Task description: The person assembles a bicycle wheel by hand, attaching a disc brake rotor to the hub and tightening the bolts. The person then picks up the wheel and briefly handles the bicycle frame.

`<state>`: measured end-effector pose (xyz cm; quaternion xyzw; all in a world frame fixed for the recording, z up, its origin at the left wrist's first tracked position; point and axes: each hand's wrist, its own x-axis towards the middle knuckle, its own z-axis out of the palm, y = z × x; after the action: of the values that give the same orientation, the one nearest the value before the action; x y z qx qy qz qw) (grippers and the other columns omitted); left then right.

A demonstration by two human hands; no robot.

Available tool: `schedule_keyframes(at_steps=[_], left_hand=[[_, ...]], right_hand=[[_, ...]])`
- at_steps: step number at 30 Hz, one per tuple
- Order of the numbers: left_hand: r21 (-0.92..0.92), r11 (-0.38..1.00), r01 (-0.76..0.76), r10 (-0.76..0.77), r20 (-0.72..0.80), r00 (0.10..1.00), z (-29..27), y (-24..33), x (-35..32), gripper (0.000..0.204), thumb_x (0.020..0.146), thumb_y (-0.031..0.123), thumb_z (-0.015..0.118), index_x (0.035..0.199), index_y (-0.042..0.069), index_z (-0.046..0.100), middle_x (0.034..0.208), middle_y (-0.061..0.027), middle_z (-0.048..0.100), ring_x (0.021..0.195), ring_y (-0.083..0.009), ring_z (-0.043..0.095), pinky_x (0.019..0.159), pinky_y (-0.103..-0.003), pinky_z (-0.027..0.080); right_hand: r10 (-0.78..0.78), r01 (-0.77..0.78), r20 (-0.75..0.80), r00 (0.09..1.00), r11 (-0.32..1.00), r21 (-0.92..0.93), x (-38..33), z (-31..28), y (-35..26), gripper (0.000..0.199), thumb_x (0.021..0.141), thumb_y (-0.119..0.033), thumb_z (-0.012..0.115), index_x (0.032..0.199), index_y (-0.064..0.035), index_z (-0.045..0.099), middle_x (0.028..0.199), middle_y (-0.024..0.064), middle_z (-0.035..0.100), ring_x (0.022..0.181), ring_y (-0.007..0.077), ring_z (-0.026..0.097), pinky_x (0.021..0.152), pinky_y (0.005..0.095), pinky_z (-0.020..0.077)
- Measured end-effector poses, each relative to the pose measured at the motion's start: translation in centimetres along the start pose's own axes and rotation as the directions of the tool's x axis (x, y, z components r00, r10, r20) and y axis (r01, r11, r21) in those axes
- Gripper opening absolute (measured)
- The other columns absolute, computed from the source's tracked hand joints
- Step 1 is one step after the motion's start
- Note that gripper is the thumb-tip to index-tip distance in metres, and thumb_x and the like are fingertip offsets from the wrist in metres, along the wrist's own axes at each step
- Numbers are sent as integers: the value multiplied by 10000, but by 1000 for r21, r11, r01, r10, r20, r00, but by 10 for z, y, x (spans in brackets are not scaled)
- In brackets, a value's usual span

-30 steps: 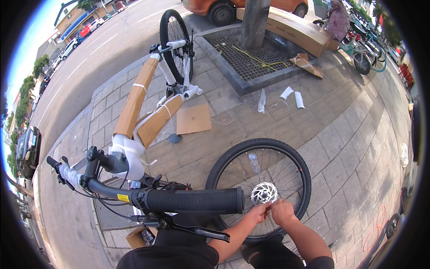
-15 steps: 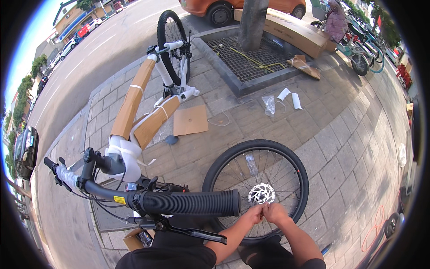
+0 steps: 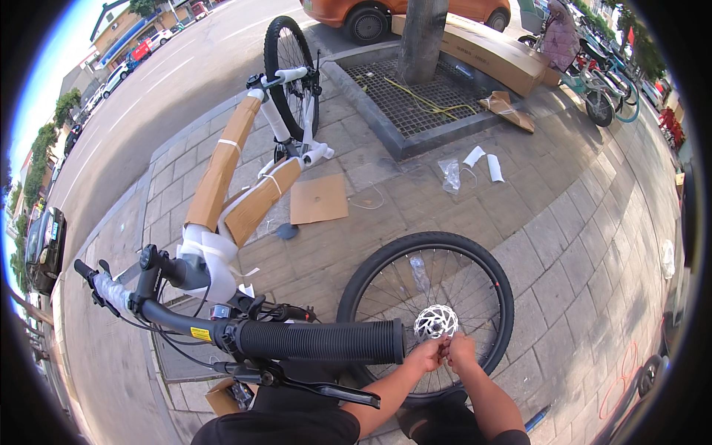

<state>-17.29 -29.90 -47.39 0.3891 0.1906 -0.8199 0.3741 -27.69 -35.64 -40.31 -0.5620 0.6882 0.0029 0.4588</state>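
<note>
A cardboard-wrapped bicycle frame [image 3: 222, 178] stands on the pavement. Near it a loose wheel [image 3: 429, 315] lies flat, its silver brake disc [image 3: 435, 322] at centre. Left hand [image 3: 426, 355] and right hand [image 3: 460, 351] pinch closed together, touching the disc's near edge.

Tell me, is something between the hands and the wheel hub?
Nothing visible is. Both hands, left and right, already meet at the hub, just under the brake disc of the loose wheel. The handlebar grip lies to their left, beside them, not between.
</note>
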Motion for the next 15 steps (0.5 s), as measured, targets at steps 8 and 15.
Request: schedule_keyframes(at_steps=[8,15], left_hand=[[96,995,22,-10,-121,993,-19,0,17,225,1035,477,667,906,295,699,775,149,633,646,-63,469,649,-315,313],[-34,999,-28,25,-90,996,-23,-6,26,210,1036,436,694,929,257,719,825,120,676,683,-74,545,591,-295,379]], right_hand=[[-602,523,262,754,309,-794,-64,-43,-46,325,1040,-286,536,1035,-41,751,889,126,727,828,281,744,741,407,601],[-480,556,370,796,337,-760,-39,-26,-33,338,1047,-271,537,976,-26,759,886,152,752,803,279,754,707,421,598]])
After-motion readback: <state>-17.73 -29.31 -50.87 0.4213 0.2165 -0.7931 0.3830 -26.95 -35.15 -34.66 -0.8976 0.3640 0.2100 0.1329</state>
